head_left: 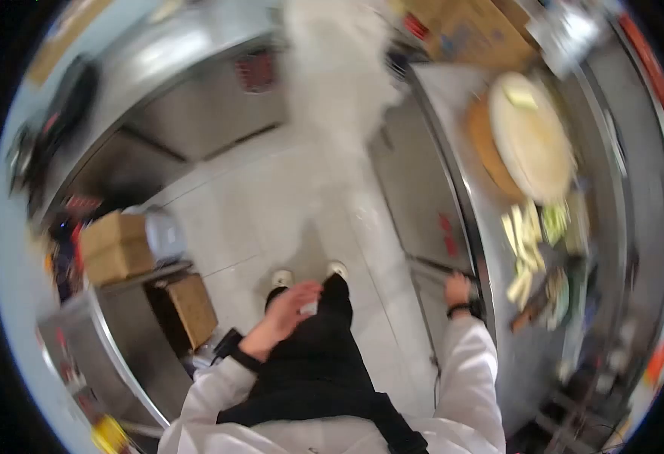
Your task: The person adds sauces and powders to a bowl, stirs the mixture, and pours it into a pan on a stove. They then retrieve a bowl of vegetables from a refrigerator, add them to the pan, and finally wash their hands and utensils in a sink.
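Note:
My right hand [459, 289] is closed at the upper edge of a steel cabinet door [432, 303], just under the front of the counter on the right. Its fingers curl over that edge and are partly hidden. My left hand [290, 310] hangs in front of my black trousers, fingers stretched out and a little blurred. On the counter [510, 363] beside my right hand lie pale cut vegetable sticks [525, 250], next to a pile of green slices [554, 221]. A knife with a brown handle [525, 318] lies nearer to me.
A thick round chopping board [532, 140] with a pale piece on it stands farther back on the counter. Cardboard boxes [116, 246] sit on and inside a steel unit at the left. Another steel counter [196, 60] runs along the far left. Tiled floor [271, 189] lies between them.

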A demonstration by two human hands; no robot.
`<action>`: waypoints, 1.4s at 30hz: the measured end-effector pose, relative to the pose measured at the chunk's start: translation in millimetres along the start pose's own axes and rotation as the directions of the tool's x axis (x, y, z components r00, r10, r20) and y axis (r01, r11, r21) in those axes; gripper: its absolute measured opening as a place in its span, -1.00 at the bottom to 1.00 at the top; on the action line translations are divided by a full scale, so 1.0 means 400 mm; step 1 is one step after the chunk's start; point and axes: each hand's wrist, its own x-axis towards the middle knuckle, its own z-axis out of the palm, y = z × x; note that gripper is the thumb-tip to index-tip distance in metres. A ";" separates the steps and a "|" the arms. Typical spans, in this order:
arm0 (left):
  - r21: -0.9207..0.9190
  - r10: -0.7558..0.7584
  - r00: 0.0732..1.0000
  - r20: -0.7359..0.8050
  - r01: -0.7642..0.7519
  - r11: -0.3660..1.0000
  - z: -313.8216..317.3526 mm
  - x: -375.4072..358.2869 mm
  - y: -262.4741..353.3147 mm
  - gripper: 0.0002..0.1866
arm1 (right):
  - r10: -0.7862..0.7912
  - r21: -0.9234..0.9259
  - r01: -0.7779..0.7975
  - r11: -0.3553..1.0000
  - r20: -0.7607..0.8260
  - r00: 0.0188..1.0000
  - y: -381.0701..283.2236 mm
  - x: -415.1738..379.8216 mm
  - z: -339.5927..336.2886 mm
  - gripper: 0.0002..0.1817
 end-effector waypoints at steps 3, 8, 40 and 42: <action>-0.007 -0.147 0.987 -0.064 0.147 0.989 -0.097 0.030 -0.015 -0.59 | -0.016 -0.105 0.036 0.994 0.186 0.982 -0.015 -0.021 0.022 -0.75; 0.081 -0.188 0.975 -0.122 0.198 0.977 -0.110 0.068 -0.054 -0.58 | -0.070 -0.208 0.070 0.976 0.006 0.998 0.016 -0.009 0.006 -0.72; 0.784 0.755 0.528 -0.388 -0.241 0.571 -0.303 0.251 0.101 -0.50 | 0.542 0.448 0.396 -0.802 0.823 0.167 0.122 0.420 0.329 -0.77; 0.816 0.780 0.504 -0.371 -0.223 0.533 -0.306 0.252 0.118 -0.50 | 0.533 0.446 0.376 -0.812 0.829 0.169 0.123 0.424 0.343 -0.78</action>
